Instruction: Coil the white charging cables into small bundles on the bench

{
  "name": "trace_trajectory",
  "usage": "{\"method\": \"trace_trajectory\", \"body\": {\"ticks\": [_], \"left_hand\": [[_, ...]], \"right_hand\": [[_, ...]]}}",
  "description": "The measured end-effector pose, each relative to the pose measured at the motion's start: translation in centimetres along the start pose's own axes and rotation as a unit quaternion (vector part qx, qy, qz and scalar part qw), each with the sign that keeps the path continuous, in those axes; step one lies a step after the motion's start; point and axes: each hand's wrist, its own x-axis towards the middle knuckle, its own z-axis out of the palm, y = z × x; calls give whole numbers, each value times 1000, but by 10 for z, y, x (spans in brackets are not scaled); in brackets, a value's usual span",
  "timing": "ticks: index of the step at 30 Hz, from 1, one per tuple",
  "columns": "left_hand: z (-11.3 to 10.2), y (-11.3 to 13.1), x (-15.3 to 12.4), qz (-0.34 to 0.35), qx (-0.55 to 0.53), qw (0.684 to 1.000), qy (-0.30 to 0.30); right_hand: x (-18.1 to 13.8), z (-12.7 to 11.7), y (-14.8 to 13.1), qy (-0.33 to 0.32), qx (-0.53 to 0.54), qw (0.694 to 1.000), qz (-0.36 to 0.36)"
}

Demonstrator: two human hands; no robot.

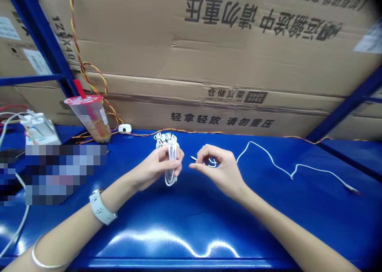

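Note:
Upright in my left hand (pixel 153 166) is a coiled white cable (pixel 170 179), pinched between thumb and fingers. A thin dark tie (pixel 186 163) stretches from the coil to my right hand (pixel 222 166), whose thumb and forefinger are pressed together on its end. Right behind the left fingers lie several small bundled white cables (pixel 162 138) on the blue surface. A white cable end (pixel 193 158) shows beside the right fingers, partly hidden by them. To the right, a loose white cable (pixel 270 155) runs across the surface and ends in a reddish tip.
Cardboard boxes (pixel 191 57) wall off the back of the blue shelf (pixel 185 224). On the left stand a lidded drink cup (pixel 92 118), a white earbud case (pixel 124 128) and a white power adapter (pixel 40 130). Twisted red-yellow wires (pixel 167 130) run along the back edge.

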Motion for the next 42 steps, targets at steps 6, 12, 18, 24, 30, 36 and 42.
{"method": "trace_trajectory", "body": {"ticks": [6,12,18,24,30,36,42], "left_hand": [[16,3,-7,51,101,993,43],[31,10,-16,85,166,977,104],[38,13,-25,143,278,940,135],[46,12,-30,212,373,900,80],[54,13,-34,253,364,893,76],[63,23,-30,319,362,873,69],[68,25,-30,308,367,873,89]], "right_hand": [[-6,2,-8,-7,15,999,-28],[-10,-3,-17,-75,135,988,19],[-20,-6,-24,-40,138,990,10],[-40,-16,-21,-9,89,993,-75],[-47,-19,-24,24,62,987,-146],[-42,-11,-29,11,111,975,-193],[-46,-9,-25,0,128,978,-167]]}}
